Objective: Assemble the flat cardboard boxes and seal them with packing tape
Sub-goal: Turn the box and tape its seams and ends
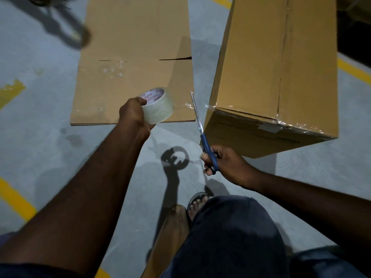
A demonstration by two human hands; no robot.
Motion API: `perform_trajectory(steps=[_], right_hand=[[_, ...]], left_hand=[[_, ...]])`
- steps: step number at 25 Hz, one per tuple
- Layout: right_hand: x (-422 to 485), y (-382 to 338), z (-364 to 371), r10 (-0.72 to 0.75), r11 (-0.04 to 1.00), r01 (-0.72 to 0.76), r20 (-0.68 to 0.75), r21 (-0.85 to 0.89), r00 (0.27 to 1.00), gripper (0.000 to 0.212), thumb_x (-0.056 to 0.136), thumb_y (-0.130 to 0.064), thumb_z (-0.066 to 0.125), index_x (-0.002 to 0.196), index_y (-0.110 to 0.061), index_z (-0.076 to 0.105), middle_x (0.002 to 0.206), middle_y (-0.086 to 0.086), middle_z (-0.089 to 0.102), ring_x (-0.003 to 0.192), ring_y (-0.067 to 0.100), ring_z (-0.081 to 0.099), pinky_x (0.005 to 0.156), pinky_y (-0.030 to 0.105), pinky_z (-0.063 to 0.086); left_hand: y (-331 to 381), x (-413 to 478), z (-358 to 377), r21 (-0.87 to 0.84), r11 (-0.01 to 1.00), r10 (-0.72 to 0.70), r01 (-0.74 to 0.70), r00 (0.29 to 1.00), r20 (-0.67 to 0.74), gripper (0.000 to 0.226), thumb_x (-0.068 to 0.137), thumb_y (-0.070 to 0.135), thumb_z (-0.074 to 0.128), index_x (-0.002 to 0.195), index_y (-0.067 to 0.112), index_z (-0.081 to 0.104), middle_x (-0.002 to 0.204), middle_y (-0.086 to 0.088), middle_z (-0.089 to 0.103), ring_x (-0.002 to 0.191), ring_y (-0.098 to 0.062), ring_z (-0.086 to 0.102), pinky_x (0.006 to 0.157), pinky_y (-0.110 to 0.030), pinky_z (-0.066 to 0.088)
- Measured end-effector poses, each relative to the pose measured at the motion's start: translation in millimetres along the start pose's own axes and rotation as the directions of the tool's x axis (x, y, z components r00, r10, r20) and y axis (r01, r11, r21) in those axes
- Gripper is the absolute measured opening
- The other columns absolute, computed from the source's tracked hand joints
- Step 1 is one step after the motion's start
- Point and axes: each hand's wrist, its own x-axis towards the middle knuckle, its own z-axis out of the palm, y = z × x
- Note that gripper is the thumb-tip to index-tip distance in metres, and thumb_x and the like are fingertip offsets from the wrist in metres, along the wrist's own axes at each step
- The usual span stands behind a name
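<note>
A grey concrete floor (50,137) marked with painted yellow lines (16,199) fills the dim room. A flat brown cardboard box (132,57), still folded, lies on the floor at centre-left, with scraps of clear tape stuck to its face. Just to its right, apart from it, stands an assembled tall brown cardboard box (281,67); a shiny clear tape strip (281,121) runs along its near top edge.

The left hand (134,115) grips a roll of clear packing tape with a white, red-printed core (158,107), held above the near right corner of the flat box. Its thumb is curled over the roll's upper rim and its fingers are wrapped beneath.

The right hand (226,163) holds a pair of blue-handled scissors (200,129) in the gap between the two boxes. Its fingers are curled tight round the handle loops, and the blades are pressed together, pointing away from the person.

A sandalled foot (197,201) rests on the floor below the hands.
</note>
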Motion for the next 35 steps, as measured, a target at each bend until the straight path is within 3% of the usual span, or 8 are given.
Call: perform_trajectory(steps=[3,6,10,14,19,26,30,35], right_hand=[[5,11,4,0.024,0.999,-0.024,0.006,-0.035,1.000,0.031,0.085,-0.031,0.069,0.091,-0.002,0.060,0.071,-0.001,0.061,0.066,0.016,0.062,0.072,0.042,0.056],[24,25,4,0.082,0.966,-0.080,-0.004,-0.246,0.997,0.037,0.094,-0.030,0.069,0.090,0.006,0.060,0.077,0.006,0.064,0.072,0.022,0.069,0.080,0.045,0.058],[74,56,7,0.118,0.778,-0.209,-0.189,-0.592,0.975,0.028,0.098,-0.025,0.057,0.084,-0.002,0.064,0.077,0.007,0.070,0.075,0.022,0.073,0.075,0.039,0.054],[137,87,24,0.034,0.611,-0.206,-0.235,-0.765,0.971,0.030,0.098,-0.027,0.056,0.077,-0.005,0.057,0.073,0.008,0.056,0.073,0.024,0.055,0.058,0.034,0.030],[200,132,32,-0.012,0.485,-0.197,-0.232,-0.852,0.973,0.030,0.100,-0.028,0.055,0.102,0.001,0.062,0.108,0.022,0.056,0.097,0.035,0.058,0.072,0.027,0.031],[233,169,39,0.036,0.259,-0.207,-0.205,-0.943,0.978,0.029,0.098,-0.023,0.055,0.116,0.000,0.054,0.117,0.021,0.053,0.103,0.039,0.059,0.087,0.042,0.048],[237,181,42,-0.001,0.370,-0.092,-0.099,-0.924,0.995,0.004,0.085,-0.002,0.050,0.086,0.001,0.052,0.080,0.022,0.051,0.068,0.037,0.056,0.057,0.036,0.051],[226,161,24,0.173,0.496,-0.165,-0.090,-0.852,0.981,0.031,0.089,-0.025,0.066,0.104,0.000,0.054,0.098,0.013,0.055,0.089,0.030,0.057,0.062,0.030,0.031]], left_hand=[[2,12,-14,-0.015,1.000,-0.002,0.002,1.000,-0.015,0.010,0.093,0.006,0.053,0.097,0.014,0.057,0.105,-0.013,0.061,0.093,-0.031,0.066,0.079,-0.046,0.061],[-3,38,-32,-0.037,0.999,-0.018,0.016,0.999,-0.049,0.026,0.093,0.007,0.053,0.118,0.013,0.056,0.114,-0.014,0.061,0.101,-0.033,0.065,0.084,-0.048,0.059],[-30,81,-61,-0.049,0.999,-0.026,0.020,0.991,-0.130,0.035,0.096,0.006,0.048,0.129,0.013,0.054,0.116,-0.013,0.061,0.104,-0.031,0.063,0.086,-0.042,0.057],[-79,146,-96,0.034,0.999,-0.022,0.035,0.941,-0.337,0.032,0.094,0.017,0.052,0.125,0.010,0.057,0.115,-0.013,0.065,0.096,-0.029,0.066,0.065,-0.037,0.060],[-135,201,-112,0.161,0.984,0.020,0.079,0.843,-0.537,0.046,0.101,0.027,0.049,0.140,0.004,0.046,0.134,-0.016,0.057,0.119,-0.033,0.058,0.100,-0.043,0.051],[-191,233,-117,0.331,0.943,0.179,0.020,0.810,-0.559,0.032,0.100,0.023,0.049,0.129,0.010,0.053,0.129,-0.012,0.060,0.117,-0.028,0.057,0.100,-0.038,0.047],[-203,238,-132,0.456,0.886,0.214,0.085,0.797,-0.565,0.034,0.098,0.018,0.053,0.130,0.005,0.056,0.130,-0.014,0.058,0.119,-0.029,0.058,0.102,-0.038,0.046],[-186,224,-132,0.448,0.864,0.083,0.228,0.814,-0.575,0.060,0.090,0.011,0.057,0.147,0.007,0.040,0.145,-0.015,0.045,0.126,-0.034,0.055,0.104,-0.046,0.049]])
